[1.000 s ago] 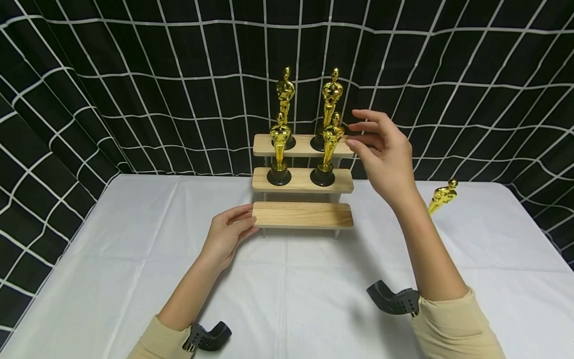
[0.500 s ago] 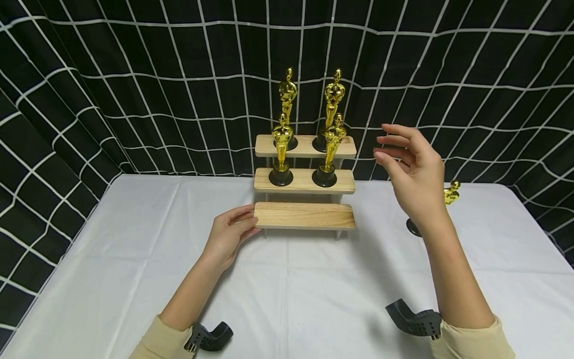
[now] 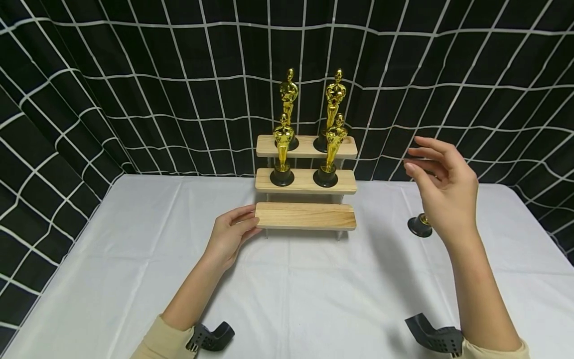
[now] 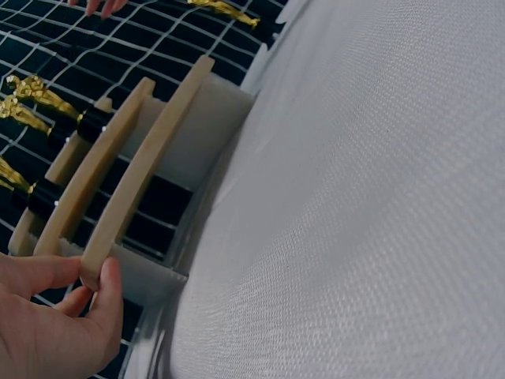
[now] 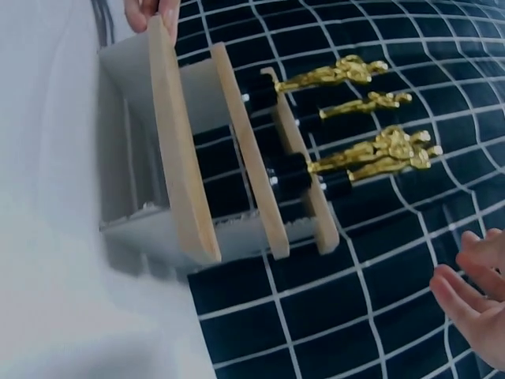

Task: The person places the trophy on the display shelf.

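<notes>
A three-tier wooden display stand point(image 3: 305, 216) stands in the middle, its lowest board bare. My left hand point(image 3: 226, 237) pinches the left end of that board; in the left wrist view the thumb and fingers point(image 4: 109, 304) close on its edge. Two gold statuette trophies with black bases, one on the left point(image 3: 283, 142) and one on the right point(image 3: 334, 144), occupy the middle tier. Two more sit on the top tier. My right hand point(image 3: 448, 184) is raised to the right of the stand, fingers loosely bent around nothing. It hides most of another trophy point(image 3: 419, 226) on the table behind it.
A white cloth covers the table point(image 3: 287, 294). Behind it hangs a black curtain point(image 3: 179, 99) with a white grid. Each wrist wears a black camera mount, one on the left point(image 3: 210, 337) and one on the right point(image 3: 435, 335).
My right hand has moved away from beside the upper tiers, to the right and lower, now overlapping the lone trophy. The left hand keeps its hold on the lowest board.
</notes>
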`<state>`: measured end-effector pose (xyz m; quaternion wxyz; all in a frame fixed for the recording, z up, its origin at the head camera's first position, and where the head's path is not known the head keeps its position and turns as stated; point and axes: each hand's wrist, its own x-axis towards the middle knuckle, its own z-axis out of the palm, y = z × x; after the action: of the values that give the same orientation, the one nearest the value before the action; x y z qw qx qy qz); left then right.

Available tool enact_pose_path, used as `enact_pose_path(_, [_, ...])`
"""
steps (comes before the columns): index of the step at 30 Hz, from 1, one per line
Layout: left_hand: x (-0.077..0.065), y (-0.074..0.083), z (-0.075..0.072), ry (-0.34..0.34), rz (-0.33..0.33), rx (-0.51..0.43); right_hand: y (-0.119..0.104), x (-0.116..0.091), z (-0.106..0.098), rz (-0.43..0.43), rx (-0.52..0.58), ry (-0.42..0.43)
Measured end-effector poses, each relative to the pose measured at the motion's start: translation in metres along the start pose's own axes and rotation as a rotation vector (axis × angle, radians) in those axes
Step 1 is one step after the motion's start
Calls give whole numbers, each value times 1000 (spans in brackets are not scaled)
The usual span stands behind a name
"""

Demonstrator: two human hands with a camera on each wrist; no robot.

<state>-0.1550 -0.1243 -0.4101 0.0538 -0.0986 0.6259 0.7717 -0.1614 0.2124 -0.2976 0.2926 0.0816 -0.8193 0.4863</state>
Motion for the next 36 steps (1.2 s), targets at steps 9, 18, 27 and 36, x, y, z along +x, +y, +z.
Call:
enact_pose_path(9, [0, 0, 0, 3, 2, -1, 15, -6, -18, 26, -118, 55])
enact_pose_path(18, [2, -1, 0, 2, 5, -3, 32, -13, -33, 76, -117, 114])
enact_pose_path(27, [1, -1, 1, 6, 3, -14, 47, -17, -48, 109, -172, 176])
enact_pose_path(36, [1, 0, 1, 9, 7, -11, 63, -19, -55, 165, -194, 190])
